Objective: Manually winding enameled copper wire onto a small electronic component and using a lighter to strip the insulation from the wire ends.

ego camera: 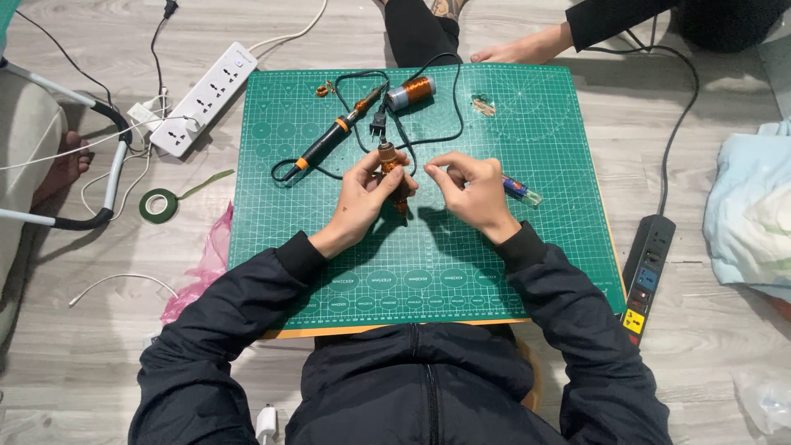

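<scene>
My left hand (362, 198) grips a small copper-coloured wound piece (390, 165) over the green cutting mat (329, 247). My right hand (470, 188) hovers just to its right with fingertips pinched together; whether a thin wire sits between them is too small to tell. A black and orange soldering iron (334, 136) lies on the mat behind my left hand, its black cord looping past a plug (377, 124). A spool of copper wire (410, 91) rests at the mat's far edge. A small blue and red tube (521, 190) lies beside my right hand.
A white power strip (204, 97) and white cables lie left of the mat, with a green tape roll (158, 204) and pink plastic (206, 259). A black power strip (647, 276) lies on the right near light blue cloth (750, 222). Another person's foot and leg (527, 45) sit beyond the mat.
</scene>
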